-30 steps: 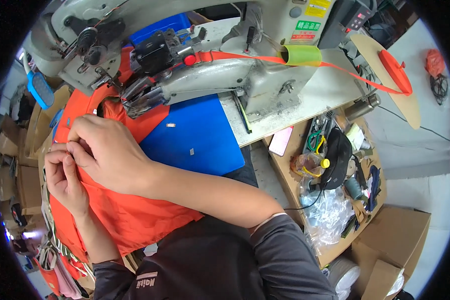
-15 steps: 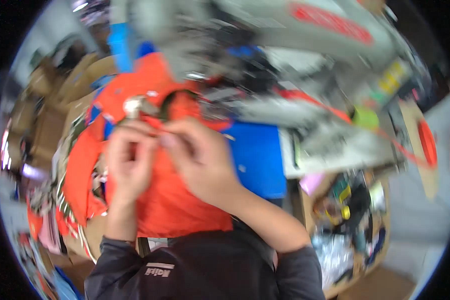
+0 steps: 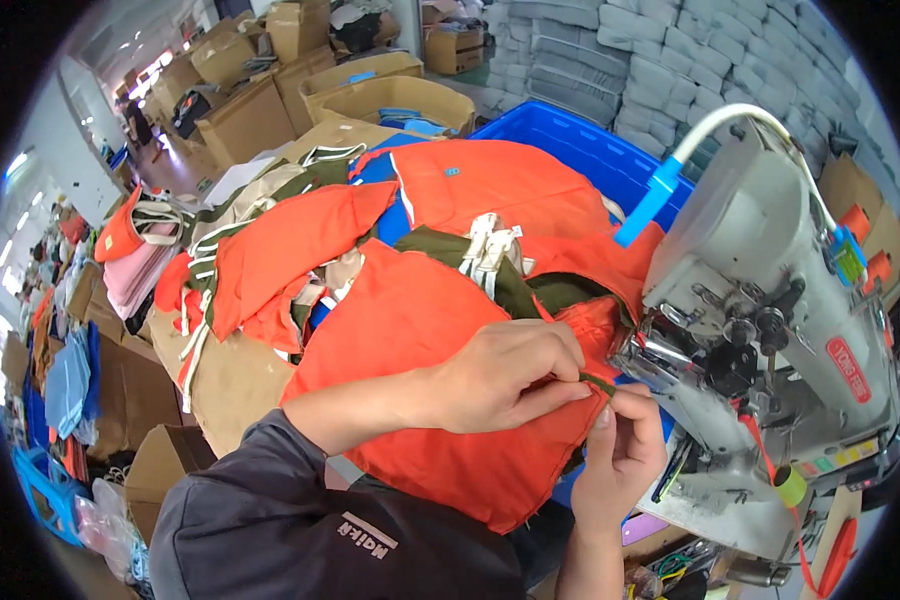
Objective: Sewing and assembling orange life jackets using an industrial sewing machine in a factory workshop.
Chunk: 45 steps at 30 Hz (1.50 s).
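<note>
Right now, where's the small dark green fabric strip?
Head view, right of centre: the dark green fabric strip is pinched between the left hand and right hand, against the orange fabric panel, beside the grey sewing machine.

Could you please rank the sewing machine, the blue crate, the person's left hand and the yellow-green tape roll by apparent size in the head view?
1. Sewing machine, though nearness inflates it.
2. Blue crate, partly covered.
3. Left hand.
4. Yellow-green tape roll.
</note>
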Each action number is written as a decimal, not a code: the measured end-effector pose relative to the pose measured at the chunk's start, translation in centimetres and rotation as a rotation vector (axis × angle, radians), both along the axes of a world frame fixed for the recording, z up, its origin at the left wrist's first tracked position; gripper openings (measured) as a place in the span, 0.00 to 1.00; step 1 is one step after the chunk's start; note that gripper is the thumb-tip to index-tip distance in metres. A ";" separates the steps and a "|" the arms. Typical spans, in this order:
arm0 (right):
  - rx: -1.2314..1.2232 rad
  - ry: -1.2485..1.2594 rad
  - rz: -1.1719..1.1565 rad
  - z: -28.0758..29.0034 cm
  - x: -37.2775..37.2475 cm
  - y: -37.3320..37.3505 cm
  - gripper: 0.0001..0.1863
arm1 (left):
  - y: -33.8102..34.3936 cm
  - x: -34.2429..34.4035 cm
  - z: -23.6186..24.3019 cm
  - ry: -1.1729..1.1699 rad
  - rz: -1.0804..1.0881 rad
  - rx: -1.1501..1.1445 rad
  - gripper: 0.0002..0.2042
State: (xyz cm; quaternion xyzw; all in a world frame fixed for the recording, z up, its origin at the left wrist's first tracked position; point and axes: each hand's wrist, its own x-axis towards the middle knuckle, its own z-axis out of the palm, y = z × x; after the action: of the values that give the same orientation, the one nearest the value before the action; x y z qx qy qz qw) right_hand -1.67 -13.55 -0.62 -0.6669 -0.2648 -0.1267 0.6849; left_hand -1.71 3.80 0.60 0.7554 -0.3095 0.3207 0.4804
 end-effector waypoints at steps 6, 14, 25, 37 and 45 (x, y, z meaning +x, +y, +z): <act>0.006 0.038 -0.012 -0.3 0.0 0.0 0.04 | -0.2 0.3 -0.4 -0.049 -0.004 -0.022 0.13; -0.081 -0.079 -0.099 -0.3 -0.2 0.5 0.05 | 0.0 0.0 -0.5 -0.068 0.017 -0.018 0.12; -0.204 -0.195 -0.190 -0.3 -0.3 0.6 0.06 | 0.2 -1.0 2.5 0.419 -0.022 -0.107 0.11; -0.203 -0.175 -0.146 -0.7 -0.7 0.6 0.06 | 1.1 -0.2 2.3 0.293 -0.220 -0.006 0.05; -0.166 -0.157 -0.235 -1.4 -0.2 0.5 0.09 | 0.6 0.7 1.4 0.332 -0.221 -0.046 0.04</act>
State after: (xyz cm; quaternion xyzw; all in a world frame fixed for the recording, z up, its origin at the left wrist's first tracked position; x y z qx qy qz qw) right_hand -1.90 -13.06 -2.06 -0.7357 -0.2472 -0.2351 0.5851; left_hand -0.98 4.42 2.05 0.7483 -0.2995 0.1441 0.5741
